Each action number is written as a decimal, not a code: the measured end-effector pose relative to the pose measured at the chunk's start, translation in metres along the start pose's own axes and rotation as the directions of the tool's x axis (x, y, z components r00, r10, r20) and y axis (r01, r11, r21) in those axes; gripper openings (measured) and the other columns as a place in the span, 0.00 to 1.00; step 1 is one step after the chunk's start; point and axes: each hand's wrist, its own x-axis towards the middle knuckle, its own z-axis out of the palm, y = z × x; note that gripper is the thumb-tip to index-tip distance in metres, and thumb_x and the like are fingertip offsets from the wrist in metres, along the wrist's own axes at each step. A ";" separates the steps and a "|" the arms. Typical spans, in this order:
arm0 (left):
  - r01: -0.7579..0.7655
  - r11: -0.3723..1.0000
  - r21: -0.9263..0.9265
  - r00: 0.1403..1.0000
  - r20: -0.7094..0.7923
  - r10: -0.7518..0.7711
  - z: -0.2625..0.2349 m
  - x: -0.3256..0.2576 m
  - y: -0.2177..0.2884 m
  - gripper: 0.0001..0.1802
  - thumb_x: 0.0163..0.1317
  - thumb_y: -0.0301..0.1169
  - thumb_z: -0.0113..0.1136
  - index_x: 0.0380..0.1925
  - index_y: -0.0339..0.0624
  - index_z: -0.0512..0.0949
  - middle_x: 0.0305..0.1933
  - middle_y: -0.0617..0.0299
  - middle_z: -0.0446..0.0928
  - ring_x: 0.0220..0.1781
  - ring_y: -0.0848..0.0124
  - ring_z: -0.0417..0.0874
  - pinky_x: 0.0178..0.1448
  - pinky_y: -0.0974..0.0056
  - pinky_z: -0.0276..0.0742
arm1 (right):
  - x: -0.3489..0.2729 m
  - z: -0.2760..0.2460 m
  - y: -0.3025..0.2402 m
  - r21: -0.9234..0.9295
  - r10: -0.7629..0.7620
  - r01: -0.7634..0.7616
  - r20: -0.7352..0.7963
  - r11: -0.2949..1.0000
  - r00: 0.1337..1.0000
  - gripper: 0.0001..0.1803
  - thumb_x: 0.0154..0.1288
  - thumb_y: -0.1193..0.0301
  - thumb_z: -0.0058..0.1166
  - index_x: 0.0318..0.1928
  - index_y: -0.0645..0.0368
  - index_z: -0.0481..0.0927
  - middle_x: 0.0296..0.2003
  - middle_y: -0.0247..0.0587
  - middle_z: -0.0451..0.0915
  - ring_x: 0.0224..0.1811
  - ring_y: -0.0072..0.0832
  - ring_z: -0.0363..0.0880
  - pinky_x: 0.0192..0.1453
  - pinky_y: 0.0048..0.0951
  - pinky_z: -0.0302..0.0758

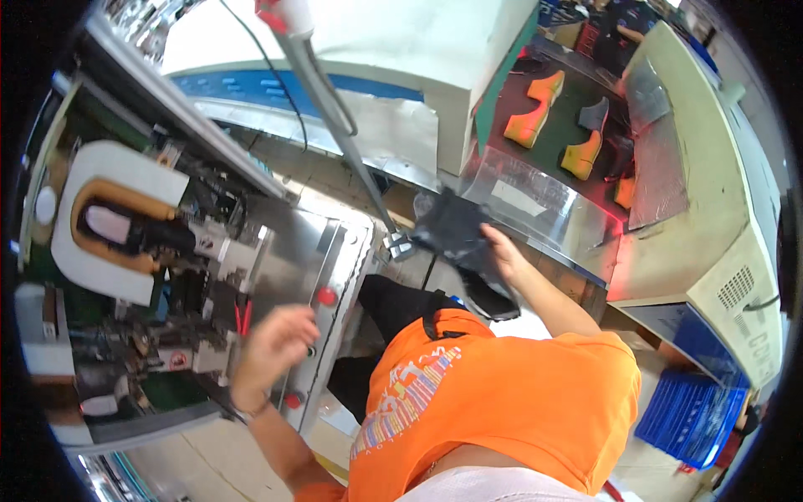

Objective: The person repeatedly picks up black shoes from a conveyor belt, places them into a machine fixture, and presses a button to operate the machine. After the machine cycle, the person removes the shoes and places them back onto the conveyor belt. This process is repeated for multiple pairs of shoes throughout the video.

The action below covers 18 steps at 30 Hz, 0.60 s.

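My right hand grips a black shoe upper by its edge, in front of my orange shirt. The upper looks like a boot: a broad, soft part faces away from me and a narrower, open-looking part hangs towards my body. My thumb and some fingers are hidden by it. Over the edge of the machine's metal panel hovers my left hand, slightly blurred, with loosely bent fingers and nothing visible in them. Close to it are a red button and a second red button.
On the left stands a machine with a white U-shaped pad around a brown ring. A metal post rises ahead. Yellow shoe lasts lie on a red-lit conveyor between pale housings. A blue crate sits at the lower right.
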 end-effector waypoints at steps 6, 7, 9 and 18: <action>0.169 0.981 -0.100 0.980 0.123 -0.156 0.022 -0.004 -0.079 0.24 0.59 0.22 0.54 0.57 0.38 0.65 0.46 0.59 0.75 0.47 0.75 0.75 0.52 0.70 0.70 | 0.039 -0.066 -0.119 -0.124 -0.374 0.354 -0.229 0.927 0.899 0.29 0.59 0.50 0.54 0.53 0.58 0.74 0.49 0.39 0.78 0.50 0.36 0.77 0.59 0.39 0.69; 0.171 0.982 -0.075 0.980 0.120 -0.161 0.019 0.002 -0.073 0.23 0.59 0.22 0.54 0.57 0.38 0.65 0.46 0.59 0.75 0.48 0.75 0.75 0.53 0.69 0.70 | 0.076 -0.088 -0.154 -0.191 -0.557 0.546 -0.005 0.816 0.831 0.32 0.57 0.48 0.56 0.54 0.58 0.73 0.52 0.39 0.76 0.51 0.36 0.76 0.57 0.40 0.70; 0.202 0.977 -0.064 0.977 0.078 -0.197 0.025 0.012 -0.053 0.23 0.60 0.23 0.53 0.57 0.38 0.65 0.46 0.59 0.75 0.50 0.74 0.75 0.54 0.68 0.70 | 0.141 -0.100 -0.219 -0.118 -0.483 0.468 -0.221 0.876 0.847 0.39 0.52 0.46 0.61 0.56 0.59 0.70 0.56 0.44 0.71 0.56 0.36 0.70 0.57 0.37 0.68; 0.187 0.971 -0.149 0.982 0.032 -0.184 0.062 0.017 -0.080 0.24 0.61 0.26 0.56 0.58 0.38 0.65 0.46 0.61 0.75 0.45 0.76 0.74 0.51 0.71 0.70 | 0.233 -0.084 -0.156 -0.865 -0.793 -0.036 -0.474 0.500 0.382 0.41 0.52 0.65 0.56 0.63 0.64 0.51 0.58 0.62 0.63 0.59 0.53 0.66 0.61 0.43 0.66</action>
